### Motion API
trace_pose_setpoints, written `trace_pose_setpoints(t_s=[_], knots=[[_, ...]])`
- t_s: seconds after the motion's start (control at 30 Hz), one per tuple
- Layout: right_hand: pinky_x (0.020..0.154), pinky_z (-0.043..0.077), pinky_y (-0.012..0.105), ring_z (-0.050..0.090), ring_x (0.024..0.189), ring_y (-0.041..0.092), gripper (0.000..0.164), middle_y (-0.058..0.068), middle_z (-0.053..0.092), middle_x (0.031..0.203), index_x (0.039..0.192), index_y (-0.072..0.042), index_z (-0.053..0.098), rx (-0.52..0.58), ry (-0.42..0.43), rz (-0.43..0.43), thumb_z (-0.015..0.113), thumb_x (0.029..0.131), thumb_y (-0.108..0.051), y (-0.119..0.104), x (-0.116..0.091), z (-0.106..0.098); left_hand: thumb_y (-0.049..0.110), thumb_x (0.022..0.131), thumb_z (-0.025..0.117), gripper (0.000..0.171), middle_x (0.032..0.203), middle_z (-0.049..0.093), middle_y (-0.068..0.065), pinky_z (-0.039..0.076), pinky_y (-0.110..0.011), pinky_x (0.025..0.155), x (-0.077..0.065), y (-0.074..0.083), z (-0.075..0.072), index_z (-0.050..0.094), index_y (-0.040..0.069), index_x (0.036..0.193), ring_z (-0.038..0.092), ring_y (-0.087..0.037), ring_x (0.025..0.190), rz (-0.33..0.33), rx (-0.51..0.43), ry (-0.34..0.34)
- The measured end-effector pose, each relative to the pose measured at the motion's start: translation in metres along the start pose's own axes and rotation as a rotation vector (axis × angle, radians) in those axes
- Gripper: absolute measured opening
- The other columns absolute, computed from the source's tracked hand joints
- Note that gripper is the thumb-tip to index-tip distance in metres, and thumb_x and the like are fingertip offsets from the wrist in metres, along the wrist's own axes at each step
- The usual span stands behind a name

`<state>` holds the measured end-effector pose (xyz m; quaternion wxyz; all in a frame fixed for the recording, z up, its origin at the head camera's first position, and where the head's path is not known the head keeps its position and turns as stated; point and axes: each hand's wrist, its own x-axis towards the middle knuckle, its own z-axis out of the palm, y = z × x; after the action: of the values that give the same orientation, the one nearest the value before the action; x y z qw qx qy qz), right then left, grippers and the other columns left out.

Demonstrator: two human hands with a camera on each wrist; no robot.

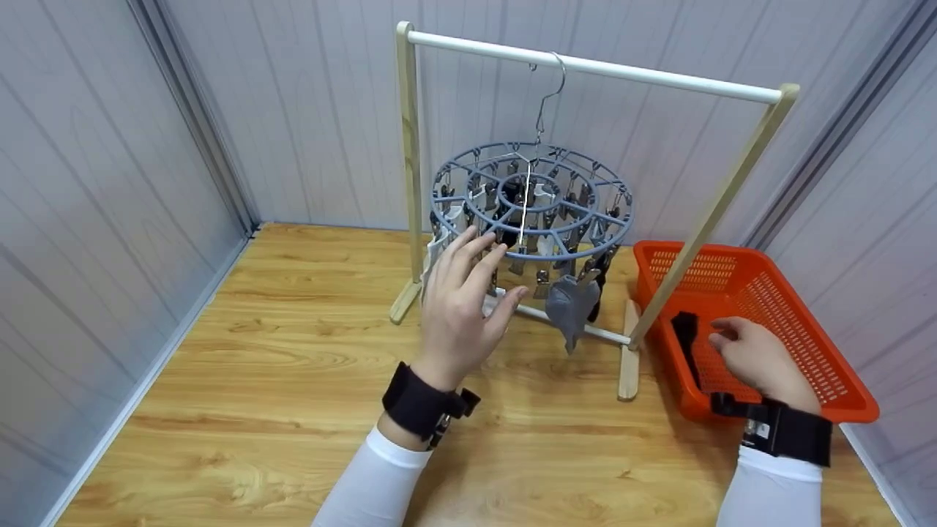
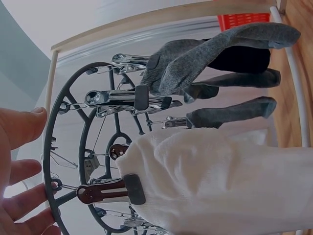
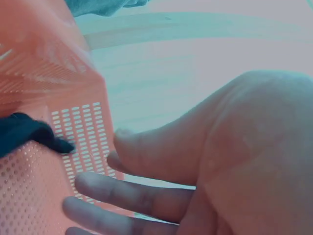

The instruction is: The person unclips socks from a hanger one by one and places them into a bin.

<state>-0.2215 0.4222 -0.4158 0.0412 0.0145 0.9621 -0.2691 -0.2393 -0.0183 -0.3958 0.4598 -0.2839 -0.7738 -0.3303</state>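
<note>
A round grey clip hanger (image 1: 560,256) hangs by its metal hook from a white rail. My left hand (image 1: 461,307) is at its front left rim, fingers spread and holding nothing; in the left wrist view its fingers (image 2: 24,200) lie by the ring, contact unclear. Clips hold a white sock (image 2: 210,181), a grey sock (image 2: 186,63) and several other dark and light pieces. My right hand (image 1: 761,359) hovers over the orange basket (image 1: 805,300) with loosely bent fingers and nothing in them. Beside it in the basket lies a black sock-like piece (image 1: 687,340).
A wooden stand with a white rail (image 1: 607,67) carries the hanger; its right foot (image 1: 628,366) sits close to the basket. Panelled walls (image 1: 307,110) enclose the wood-grain table (image 1: 293,388) at the back and sides.
</note>
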Motion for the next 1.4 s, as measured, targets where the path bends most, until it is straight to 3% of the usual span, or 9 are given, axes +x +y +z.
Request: trace_pose_setpoints(t_s=[0.17, 0.53, 0.97, 1.13, 1.27, 1.4], knots=[[0.105, 0.050, 0.069, 0.056, 0.134, 0.056, 0.061, 0.040, 0.054, 0.152, 0.161, 0.014, 0.043, 0.025, 0.046, 0.017, 0.046, 0.119, -0.031, -0.007, -0.003, -0.001, 0.028, 0.099, 0.087, 0.054, 0.151, 0.065, -0.020, 0.038, -0.058, 0.129, 0.000, 0.002, 0.000, 0.071, -0.002, 0.141, 0.052, -0.041, 0.152, 0.007, -0.008, -0.002], [0.103, 0.051, 0.067, 0.058, 0.132, 0.054, 0.063, 0.034, 0.061, 0.147, 0.157, 0.007, 0.054, 0.045, 0.202, -0.083, 0.051, 0.118, -0.043, -0.035, -0.010, 0.002, 0.028, 0.100, 0.085, 0.053, 0.149, 0.067, -0.020, 0.039, -0.053, 0.129, 0.001, 0.006, -0.001, 0.070, 0.000, 0.143, 0.055, -0.037, 0.149, 0.007, -0.020, -0.021], [0.101, 0.051, 0.067, 0.063, 0.128, 0.051, 0.051, 0.030, 0.069, 0.138, 0.146, 0.004, 0.065, 0.031, 0.304, -0.163, 0.059, 0.116, -0.037, -0.054, -0.014, 0.006, 0.027, 0.103, 0.083, 0.049, 0.147, 0.068, -0.019, 0.039, -0.048, 0.129, 0.001, 0.010, -0.002, 0.071, -0.001, 0.141, 0.056, -0.037, 0.148, 0.057, -0.065, -0.050], [0.100, 0.052, 0.066, 0.065, 0.124, 0.049, 0.049, 0.029, 0.072, 0.132, 0.143, 0.004, 0.068, 0.041, 0.325, -0.200, 0.063, 0.115, -0.036, -0.059, -0.013, 0.010, 0.026, 0.102, 0.083, 0.050, 0.147, 0.068, -0.020, 0.044, -0.055, 0.126, 0.002, 0.009, -0.002, 0.071, -0.002, 0.142, 0.057, -0.037, 0.148, 0.103, -0.094, -0.042], [0.099, 0.053, 0.065, 0.067, 0.122, 0.048, 0.048, 0.028, 0.072, 0.131, 0.142, 0.005, 0.068, 0.043, 0.322, -0.212, 0.064, 0.115, -0.035, -0.062, -0.013, 0.013, 0.026, 0.100, 0.085, 0.053, 0.149, 0.067, -0.020, 0.042, -0.060, 0.125, 0.004, 0.005, -0.004, 0.070, -0.002, 0.143, 0.057, -0.039, 0.148, 0.116, -0.056, -0.009], [0.096, 0.053, 0.063, 0.068, 0.119, 0.046, 0.044, 0.027, 0.074, 0.128, 0.141, 0.004, 0.070, 0.040, 0.321, -0.236, 0.065, 0.114, -0.031, -0.069, -0.011, 0.018, 0.029, 0.100, 0.085, 0.058, 0.153, 0.064, -0.022, 0.035, -0.063, 0.129, 0.005, -0.002, -0.008, 0.067, -0.003, 0.146, 0.053, -0.041, 0.150, 0.078, 0.037, 0.005]])
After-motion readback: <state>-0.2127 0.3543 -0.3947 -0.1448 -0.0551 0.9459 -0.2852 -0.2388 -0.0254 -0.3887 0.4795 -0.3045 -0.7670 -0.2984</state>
